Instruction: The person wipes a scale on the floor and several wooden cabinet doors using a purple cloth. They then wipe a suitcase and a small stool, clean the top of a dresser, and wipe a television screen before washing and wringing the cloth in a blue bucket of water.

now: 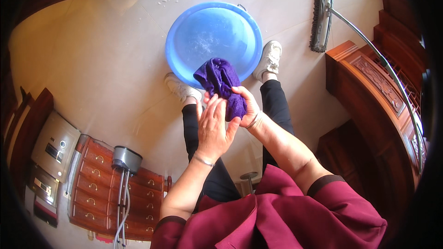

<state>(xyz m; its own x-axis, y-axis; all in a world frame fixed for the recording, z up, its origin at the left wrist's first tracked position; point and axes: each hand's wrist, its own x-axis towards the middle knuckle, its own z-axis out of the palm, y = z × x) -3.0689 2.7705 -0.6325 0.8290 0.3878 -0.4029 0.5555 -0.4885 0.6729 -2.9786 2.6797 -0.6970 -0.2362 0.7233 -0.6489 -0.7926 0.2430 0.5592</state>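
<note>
A bunched purple cloth (219, 76) is gripped in my right hand (248, 105), its thumb laid over the fabric. My left hand (214, 126) lies against the near left side of the cloth, fingers stretched out and thumb apart; some fingertips are hidden by the fabric. Beneath the cloth's far end is a round blue plastic basin (214, 31) on the floor. Whitish streaks and reflections show inside the basin; whether it holds water I cannot tell for sure.
White shoes (270, 58) stand either side of the basin. A flat dust mop (322, 17) leans its handle over carved wooden furniture (377, 76) at right. At left are a wooden drawer chest (95, 183), a garment steamer (127, 157) and a metal safe (55, 147). White scraps (165, 0) dot the tiled floor.
</note>
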